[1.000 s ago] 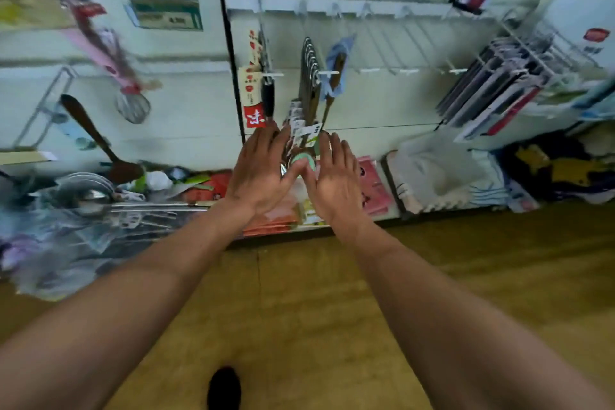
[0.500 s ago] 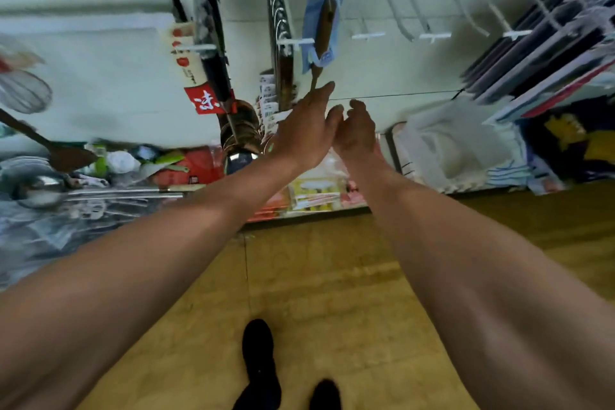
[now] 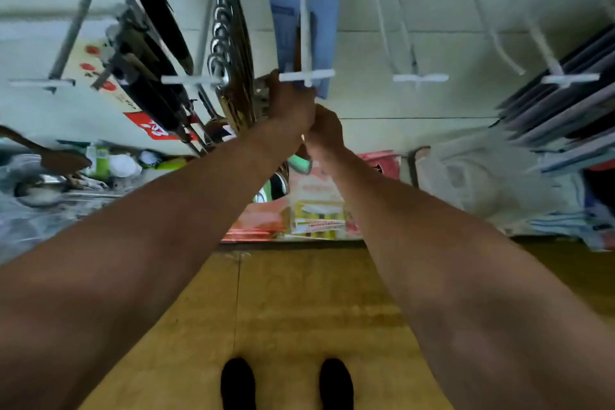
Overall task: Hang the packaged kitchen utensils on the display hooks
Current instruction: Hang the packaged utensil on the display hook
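While left hand (image 3: 293, 108) touches right hand (image 3: 325, 130), blue card (image 3: 322, 10) print unreadable.

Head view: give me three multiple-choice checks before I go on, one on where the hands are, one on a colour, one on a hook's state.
1. Where are the left hand and right hand?
A. together under the tip of the blue-card hook
B. far apart
C. hanging at the person's sides
2. The card on that hook is:
A. red
B. blue
C. yellow
3. The next hook to the right is:
A. empty
B. full
C. snapped off
Key: A, both hands meet just below that tip; B, the card is pale blue; A, that hook carries nothing.
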Demonstrator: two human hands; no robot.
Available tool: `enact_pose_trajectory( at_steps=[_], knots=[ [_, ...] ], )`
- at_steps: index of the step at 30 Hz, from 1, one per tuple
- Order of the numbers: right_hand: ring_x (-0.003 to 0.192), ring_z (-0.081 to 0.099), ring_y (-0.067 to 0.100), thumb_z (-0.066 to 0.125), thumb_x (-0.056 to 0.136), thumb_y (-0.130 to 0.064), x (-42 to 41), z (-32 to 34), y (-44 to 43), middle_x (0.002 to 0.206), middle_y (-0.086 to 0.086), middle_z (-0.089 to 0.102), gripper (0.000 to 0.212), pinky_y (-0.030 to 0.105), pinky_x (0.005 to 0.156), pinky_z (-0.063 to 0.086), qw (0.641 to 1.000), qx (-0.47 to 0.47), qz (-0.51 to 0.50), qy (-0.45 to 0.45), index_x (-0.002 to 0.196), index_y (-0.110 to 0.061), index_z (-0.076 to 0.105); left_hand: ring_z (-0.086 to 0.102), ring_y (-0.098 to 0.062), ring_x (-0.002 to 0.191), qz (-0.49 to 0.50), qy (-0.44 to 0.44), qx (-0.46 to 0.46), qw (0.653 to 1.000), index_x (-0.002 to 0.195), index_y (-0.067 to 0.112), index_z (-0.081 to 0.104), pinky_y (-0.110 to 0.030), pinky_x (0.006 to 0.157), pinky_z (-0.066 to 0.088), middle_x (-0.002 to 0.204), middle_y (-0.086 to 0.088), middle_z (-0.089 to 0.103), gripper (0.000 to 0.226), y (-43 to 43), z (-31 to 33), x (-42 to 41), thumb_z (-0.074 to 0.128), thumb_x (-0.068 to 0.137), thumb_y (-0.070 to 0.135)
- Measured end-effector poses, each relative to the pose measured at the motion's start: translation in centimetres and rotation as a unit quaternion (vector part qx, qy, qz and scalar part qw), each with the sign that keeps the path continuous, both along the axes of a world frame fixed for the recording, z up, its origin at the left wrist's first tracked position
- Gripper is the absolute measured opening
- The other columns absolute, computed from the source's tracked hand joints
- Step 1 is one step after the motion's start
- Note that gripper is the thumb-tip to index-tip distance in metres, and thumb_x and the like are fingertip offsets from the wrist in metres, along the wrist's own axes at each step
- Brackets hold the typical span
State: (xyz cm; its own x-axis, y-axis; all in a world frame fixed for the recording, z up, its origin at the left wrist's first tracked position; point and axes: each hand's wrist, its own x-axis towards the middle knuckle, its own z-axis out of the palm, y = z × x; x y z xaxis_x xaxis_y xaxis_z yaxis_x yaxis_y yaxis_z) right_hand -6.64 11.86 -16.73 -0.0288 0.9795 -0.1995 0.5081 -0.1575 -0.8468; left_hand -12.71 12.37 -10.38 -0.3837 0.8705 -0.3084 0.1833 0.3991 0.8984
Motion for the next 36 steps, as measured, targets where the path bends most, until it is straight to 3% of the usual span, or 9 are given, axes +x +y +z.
enact_pose_trajectory(
  at_steps=[4, 6, 9, 13, 15, 17, 24, 30, 36],
  knots=[
    [0.087, 0.068, 0.02, 0.061, 0.081, -0.025, 1.2, -1.8, 0.2, 0.092, 0.006, 0.073, 0.023, 0.034, 0.082, 0.053, 0.997, 0.013, -0.019, 0.079, 0.094, -0.009, 0.071, 0.062, -0.033, 0.076, 0.011, -0.058, 0.033, 0.998, 0.124, 0.003, 0.051, -0.032, 0.053, 0.049, 0.096, -0.022, 0.059, 0.038, -1.9, -1.0, -0.4, 0.063, 0.096, 0.026],
    [0.079, 0.064, 0.013, 0.061, 0.085, -0.021, 2.0, -1.5, -0.3, 0.087, 0.0, 0.069, 0.022, 0.025, 0.076, 0.049, 0.995, 0.021, -0.029, 0.091, 0.097, -0.006, 0.07, 0.057, -0.02, 0.065, -0.019, -0.084, 0.073, 0.994, 0.114, 0.002, 0.057, -0.026, 0.055, 0.047, 0.09, -0.017, 0.061, 0.037, -2.3, -1.2, -0.9, 0.069, 0.091, 0.028],
    [0.084, 0.067, 0.018, 0.062, 0.089, -0.007, 3.1, -1.8, -1.3, 0.09, 0.004, 0.073, 0.013, 0.031, 0.082, 0.052, 0.995, 0.046, -0.03, 0.084, 0.098, -0.006, 0.071, 0.063, -0.018, 0.084, -0.066, -0.115, 0.111, 0.985, 0.107, -0.003, 0.058, -0.022, 0.074, 0.052, 0.097, -0.021, 0.064, 0.034, -2.8, 0.0, -1.5, 0.072, 0.085, 0.019],
    [0.076, 0.066, 0.005, 0.06, 0.092, -0.002, 4.3, -1.2, -3.7, 0.089, 0.003, 0.071, 0.013, 0.02, 0.074, 0.053, 0.992, 0.048, -0.029, 0.114, 0.101, -0.003, 0.07, 0.068, -0.031, 0.107, -0.092, -0.152, 0.105, 0.978, 0.108, 0.001, 0.064, -0.044, 0.097, 0.053, 0.111, -0.023, 0.069, 0.043, -3.9, 1.1, -2.5, 0.079, 0.077, 0.027],
    [0.072, 0.062, -0.009, 0.059, 0.094, -0.001, 4.5, -0.8, -5.2, 0.092, 0.004, 0.07, 0.013, 0.005, 0.068, 0.045, 0.991, 0.057, -0.026, 0.115, 0.102, 0.001, 0.068, 0.071, -0.019, 0.1, -0.114, -0.165, 0.116, 0.973, 0.1, 0.011, 0.069, -0.036, 0.094, 0.056, 0.101, -0.008, 0.074, 0.012, -4.9, 1.4, -2.7, 0.071, 0.088, 0.009],
    [0.067, 0.059, -0.013, 0.058, 0.094, 0.001, 4.6, -0.4, -6.6, 0.094, 0.01, 0.071, 0.012, 0.003, 0.065, 0.042, 0.99, 0.057, -0.021, 0.129, 0.102, 0.003, 0.067, 0.07, -0.009, 0.092, -0.129, -0.157, 0.124, 0.971, 0.098, 0.017, 0.068, -0.03, 0.09, 0.056, 0.094, 0.003, 0.074, 0.02, -6.2, 1.8, -2.5, 0.063, 0.093, -0.002],
    [0.087, 0.07, 0.019, 0.061, 0.092, -0.003, 4.6, 0.4, -10.5, 0.094, 0.007, 0.074, 0.01, 0.03, 0.08, 0.054, 0.989, 0.069, -0.003, 0.129, 0.097, -0.007, 0.069, 0.066, -0.016, 0.105, -0.151, -0.152, 0.142, 0.966, 0.124, -0.002, 0.057, -0.026, 0.09, 0.053, 0.116, -0.014, 0.066, 0.034, -11.3, 3.6, -2.9, 0.061, 0.091, -0.007],
    [0.083, 0.065, 0.006, 0.063, 0.093, -0.005, 3.6, 1.1, -15.0, 0.091, -0.003, 0.07, 0.006, 0.026, 0.079, 0.053, 0.985, 0.101, 0.032, 0.137, 0.095, -0.005, 0.068, 0.069, -0.01, 0.104, -0.183, -0.138, 0.11, 0.967, 0.13, 0.003, 0.057, -0.025, 0.084, 0.056, 0.118, -0.003, 0.071, 0.044, -16.0, 5.8, -4.2, 0.066, 0.088, -0.006],
    [0.083, 0.066, 0.004, 0.064, 0.092, -0.003, -0.6, 0.5, -19.8, 0.092, -0.007, 0.07, 0.015, 0.033, 0.081, 0.056, 0.978, 0.02, 0.079, 0.191, 0.099, -0.015, 0.069, 0.071, -0.01, 0.1, -0.158, -0.164, 0.088, 0.97, 0.116, 0.017, 0.065, -0.025, 0.084, 0.057, 0.104, 0.008, 0.076, 0.034, -20.7, 6.0, -9.1, 0.067, 0.087, -0.002]
  ],
)
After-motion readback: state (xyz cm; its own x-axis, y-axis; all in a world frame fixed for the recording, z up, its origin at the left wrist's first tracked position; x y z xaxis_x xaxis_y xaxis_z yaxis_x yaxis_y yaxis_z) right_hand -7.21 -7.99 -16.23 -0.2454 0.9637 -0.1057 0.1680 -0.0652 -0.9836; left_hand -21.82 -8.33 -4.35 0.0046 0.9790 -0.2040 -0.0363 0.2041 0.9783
